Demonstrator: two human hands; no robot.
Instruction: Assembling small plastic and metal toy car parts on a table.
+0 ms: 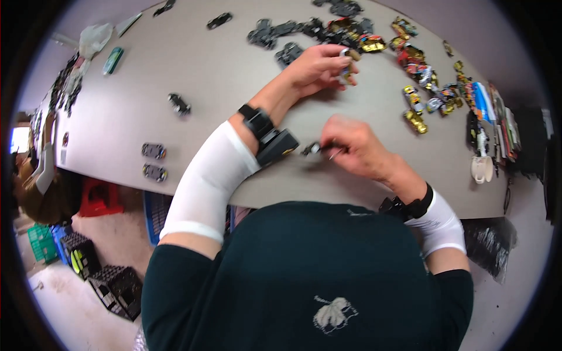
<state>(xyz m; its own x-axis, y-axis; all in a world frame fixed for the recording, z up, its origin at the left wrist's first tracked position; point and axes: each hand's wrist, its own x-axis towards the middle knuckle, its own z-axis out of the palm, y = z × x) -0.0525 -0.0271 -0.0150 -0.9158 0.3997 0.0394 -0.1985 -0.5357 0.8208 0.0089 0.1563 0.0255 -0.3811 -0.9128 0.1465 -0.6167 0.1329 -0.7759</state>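
Observation:
Over the middle of the table, my left hand (319, 67) is closed around a small gold toy car body (345, 71), partly covered by the fingers. Nearer to me, my right hand (363, 149) pinches a dark toy car chassis (313, 148) with a pale spot; motion smears both. Just beyond my left hand lies a black toy car chassis (289, 54). Past it is a heap of black chassis (266, 33). Shiny gold toy cars (413, 99) rest to the right of my hands.
Two finished-looking toy cars (154, 150) sit upside down near the left front edge, another dark one (179, 104) farther in. A green packet (113, 61) and plastic bag (95, 40) are far left. At right stand a white cup (482, 169) and papers (504, 120). A co-worker (44, 175) is at left.

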